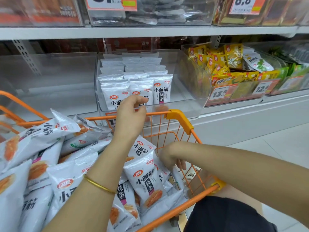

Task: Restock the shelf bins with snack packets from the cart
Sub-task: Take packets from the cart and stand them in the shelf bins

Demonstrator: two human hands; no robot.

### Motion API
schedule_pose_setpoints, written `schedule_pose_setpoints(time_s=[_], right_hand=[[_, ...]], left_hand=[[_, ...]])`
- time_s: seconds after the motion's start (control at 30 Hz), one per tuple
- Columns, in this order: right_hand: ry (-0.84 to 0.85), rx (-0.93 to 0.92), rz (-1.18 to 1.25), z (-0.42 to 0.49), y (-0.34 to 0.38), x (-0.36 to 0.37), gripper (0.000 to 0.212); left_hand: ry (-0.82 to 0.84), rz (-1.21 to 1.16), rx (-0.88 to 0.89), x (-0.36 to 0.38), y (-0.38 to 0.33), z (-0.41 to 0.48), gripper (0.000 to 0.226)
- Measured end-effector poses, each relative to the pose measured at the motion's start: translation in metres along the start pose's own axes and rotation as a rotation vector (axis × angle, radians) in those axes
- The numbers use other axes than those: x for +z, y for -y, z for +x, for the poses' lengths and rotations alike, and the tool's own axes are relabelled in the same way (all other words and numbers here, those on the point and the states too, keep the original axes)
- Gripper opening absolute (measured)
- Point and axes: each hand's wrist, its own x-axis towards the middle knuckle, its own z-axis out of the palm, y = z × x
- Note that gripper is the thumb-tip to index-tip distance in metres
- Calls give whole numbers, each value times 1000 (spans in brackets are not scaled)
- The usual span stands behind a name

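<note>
Heaped white snack packets [147,185] are carried in the orange cart [179,117] at mixed angles, the topmost one with its long axis running towards the shelf. Just right of it the right hand [168,159] is sunk among them, fingers bent downward; whether a packet is gripped cannot be told. The left hand [130,113] is held at the front lip of the clear bin [189,104], fingers loosely curled, nothing grasped. Shelved packets [161,91] of the same kind are stood in upright rows in its left part. The right hand is judged nearer the stock. Yellow packets [217,64] are piled in the bin alongside.
</note>
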Motion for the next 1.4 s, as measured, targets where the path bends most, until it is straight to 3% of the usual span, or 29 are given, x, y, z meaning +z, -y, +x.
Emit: schedule_pose_setpoints(time_s=[0.1, 0.23, 0.43, 0.6, 0.93, 1.0, 1.1, 1.2, 1.33, 1.4], right_hand=[[-112, -66, 41, -18, -7, -10, 40], [-435, -212, 184, -62, -33, -25, 38], [-672, -521, 832, -114, -79, -28, 35], [-755, -679, 1104, -107, -93, -22, 34], [-914, -893, 1321, -85, -84, -13, 38], [-1016, -898, 1215, -82, -81, -11, 44], [-1293, -832, 852, -77, -80, -10, 48], [-1508, -769, 683, -72, -80, -14, 32], [-1471, -706, 1125, -83, -83, -37, 10], [-1450, -609, 1194, -81, -92, -53, 9]], left_hand=[[16, -35, 2, 1, -2, -2, 24], [51, -87, 26, 3, -4, -4, 26], [184, -44, 60, 4, -7, -7, 39], [304, -87, 55, 6, -7, -9, 32], [228, -340, -76, 2, -12, -7, 29], [210, -367, -103, 1, -11, -5, 25], [205, -413, -180, 1, -11, -5, 12], [182, -407, -207, 3, -10, -4, 5], [101, -278, -124, 2, -13, -4, 10], [67, -175, -67, 1, -11, -4, 11]])
